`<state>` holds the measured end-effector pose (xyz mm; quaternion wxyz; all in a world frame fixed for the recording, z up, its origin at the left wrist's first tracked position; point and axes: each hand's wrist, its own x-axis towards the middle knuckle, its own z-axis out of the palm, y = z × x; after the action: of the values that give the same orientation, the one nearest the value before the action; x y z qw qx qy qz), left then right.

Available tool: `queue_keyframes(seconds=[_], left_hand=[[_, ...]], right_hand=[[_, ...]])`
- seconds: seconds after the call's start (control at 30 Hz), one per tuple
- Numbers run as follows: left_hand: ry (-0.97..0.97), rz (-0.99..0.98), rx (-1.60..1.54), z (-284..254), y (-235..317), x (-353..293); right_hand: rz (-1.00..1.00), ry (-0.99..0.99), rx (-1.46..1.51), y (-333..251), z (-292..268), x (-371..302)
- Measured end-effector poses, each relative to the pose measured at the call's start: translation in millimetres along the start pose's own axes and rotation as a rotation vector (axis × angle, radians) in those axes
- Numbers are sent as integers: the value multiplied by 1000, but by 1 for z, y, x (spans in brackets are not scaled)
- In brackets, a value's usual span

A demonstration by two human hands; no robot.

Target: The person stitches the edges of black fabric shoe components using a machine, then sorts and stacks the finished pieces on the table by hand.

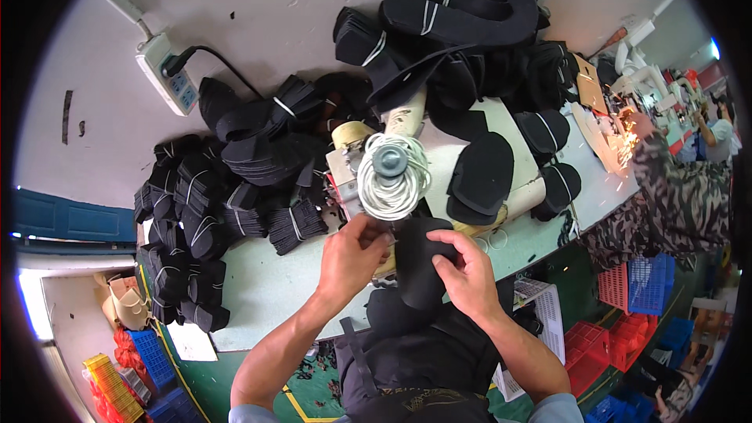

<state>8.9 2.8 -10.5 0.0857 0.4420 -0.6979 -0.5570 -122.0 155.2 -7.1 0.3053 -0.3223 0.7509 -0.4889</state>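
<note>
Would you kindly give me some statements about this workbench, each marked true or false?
1. The right hand touches a black pad. True.
2. The loops hung on the grey post are red. False: the loops are white.
3. The power strip is on the wall, left of the post. True.
4. The left hand is spread flat. False: the left hand has its fingers bent, just below the loops.
5. All crates at the lower right are blue. False: at least one red crate is there.
</note>
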Motion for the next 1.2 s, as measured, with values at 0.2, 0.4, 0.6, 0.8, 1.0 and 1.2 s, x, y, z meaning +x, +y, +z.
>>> queue_keyframes(seconds=[0.2,0.4,0.6,0.8,1.0,1.2], left_hand=[[-252,-99,-2,-16,-5,-12],[-98,48,399,-31,8,8],[54,171,365,2,4,10],[-20,100,243,4,-24,-58],[-35,326,617,26,-105,-102],[-13,381,607,11,-96,-90]], right_hand=[[156,-134,457,-7,15,-24],[397,-242,720,2,45,-20],[-94,66,8,13,23,-3],[-692,428,-328,-17,-52,26],[-556,359,-662,13,-47,25],[-562,-120,-193,5,-7,-12]])
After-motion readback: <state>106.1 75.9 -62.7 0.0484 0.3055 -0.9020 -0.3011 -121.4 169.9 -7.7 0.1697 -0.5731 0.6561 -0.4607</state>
